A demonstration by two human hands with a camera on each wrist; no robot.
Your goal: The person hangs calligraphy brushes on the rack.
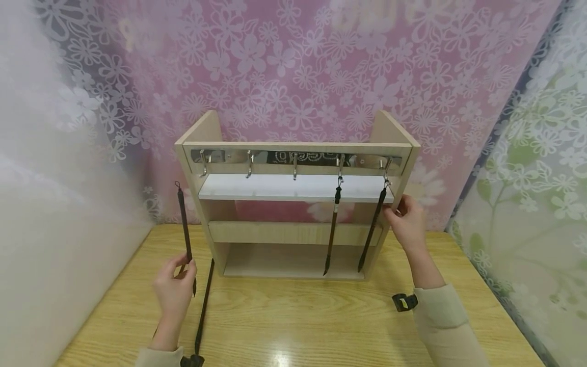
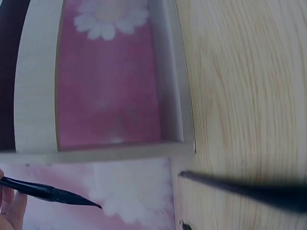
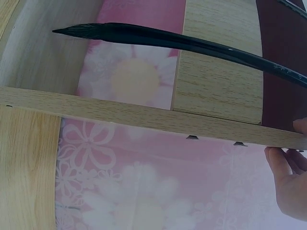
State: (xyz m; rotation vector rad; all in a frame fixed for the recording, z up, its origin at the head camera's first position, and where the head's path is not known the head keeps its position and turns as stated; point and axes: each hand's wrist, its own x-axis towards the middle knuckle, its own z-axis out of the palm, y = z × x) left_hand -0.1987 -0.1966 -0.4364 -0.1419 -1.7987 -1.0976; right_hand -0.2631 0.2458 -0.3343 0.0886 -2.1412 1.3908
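In the head view my left hand [image 1: 173,290] pinches a dark calligraphy brush [image 1: 184,219] low on its length, its hanging loop upward, left of the wooden shelf rack [image 1: 298,233]. The left wrist view shows this brush's dark pointed tip [image 2: 72,197]. My right hand [image 1: 409,224] grips the edge of the rack's right side panel [image 3: 134,112], thumb and fingers on opposite faces. Two brushes hang by their loops: a brown-handled brush [image 1: 332,229] on the fourth hook from the left, a darker brush [image 1: 372,229] on the rightmost.
A metal hook rail [image 1: 234,156] runs along the rack's top front; its three left hooks carry nothing. Another dark brush [image 1: 205,306] lies on the wooden table [image 1: 284,316] beside my left wrist. A pink flowered backdrop [image 1: 293,66] stands behind; a pale wall [image 1: 69,178] is at left.
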